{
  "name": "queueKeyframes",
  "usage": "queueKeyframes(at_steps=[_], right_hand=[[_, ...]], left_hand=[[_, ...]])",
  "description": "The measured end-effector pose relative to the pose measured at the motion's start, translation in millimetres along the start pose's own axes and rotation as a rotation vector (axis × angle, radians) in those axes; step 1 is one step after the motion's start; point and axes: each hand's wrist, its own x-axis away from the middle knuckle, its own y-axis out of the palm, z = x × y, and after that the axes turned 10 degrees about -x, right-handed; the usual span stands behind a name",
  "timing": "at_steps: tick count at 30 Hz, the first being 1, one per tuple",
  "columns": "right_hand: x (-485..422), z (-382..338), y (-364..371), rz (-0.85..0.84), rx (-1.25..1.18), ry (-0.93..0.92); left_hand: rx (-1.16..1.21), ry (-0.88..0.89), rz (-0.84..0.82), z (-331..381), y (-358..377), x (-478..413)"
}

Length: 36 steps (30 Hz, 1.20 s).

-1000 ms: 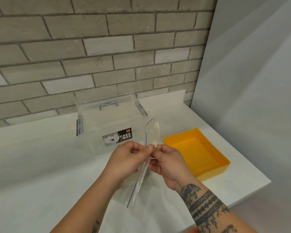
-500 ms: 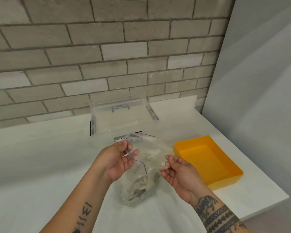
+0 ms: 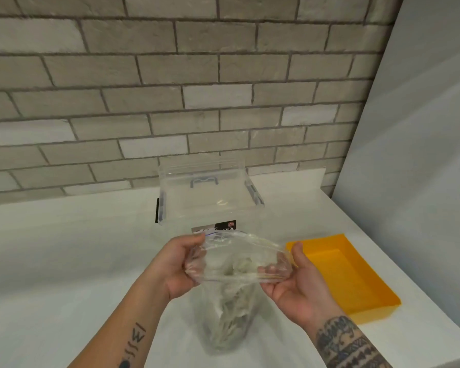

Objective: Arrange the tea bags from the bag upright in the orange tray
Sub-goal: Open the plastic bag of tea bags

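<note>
My left hand [image 3: 175, 264] and right hand [image 3: 298, 285] are apart, each pinching one lip of the clear zip bag [image 3: 250, 248] and stretching its mouth wide open in front of me. The tea bags [image 3: 230, 325] lie in a tumbled heap down in the bag's lower half; I cannot tell whether its bottom rests on the white surface [image 3: 64, 261] or hangs just above it. The orange tray [image 3: 340, 272] sits to the right, just beyond my right hand, with no tea bag in it yet. A clear storage box [image 3: 210, 200] stands on the far side of the bag.

The trouble I expect starts when one hand lets go to reach in. The thin film would likely sag shut or slip from the single pinch, and the bag could flop over and spill. The tea bags look tangled, so pulling one may drag others out with it. The tray looks shallow, so the first bags, with nothing to lean on, could easily topple flat.
</note>
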Motion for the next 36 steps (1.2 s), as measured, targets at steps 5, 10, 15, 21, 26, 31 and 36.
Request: queueKeyframes(at_steps=[5,10,15,21,26,31,36], right_hand=[[-10.2,9.6,-0.3,-0.091,0.244,0.004],[-16.3,14.2,-19.5,0.041,0.395,0.026],[-19.0,10.8,-32.0,0.142,0.372,0.068],[-25.2,14.6,-31.0,0.171,0.198,-0.013],[-19.6,20.4,-39.6,0.151,0.313,0.011],[-21.2,16.0,-47.6,0.297,1.246,-0.430],[-26.0,14.5,-31.5,0.054,1.976,-0.813]], left_hand=[[-0.625,-0.007,0.234,-5.4,-7.6,-3.0],[-0.351,-0.106,0.192,-7.6,-9.8,-12.6],[0.011,-0.148,0.057,-6.1,-1.2,-21.2],[0.167,-0.156,0.008,-15.4,2.6,-30.7],[0.137,-0.184,0.025,-20.8,0.5,-29.4],[-0.279,-0.094,0.015,-20.5,7.0,-28.1],[-0.703,0.199,0.260,-29.7,9.0,-24.0]])
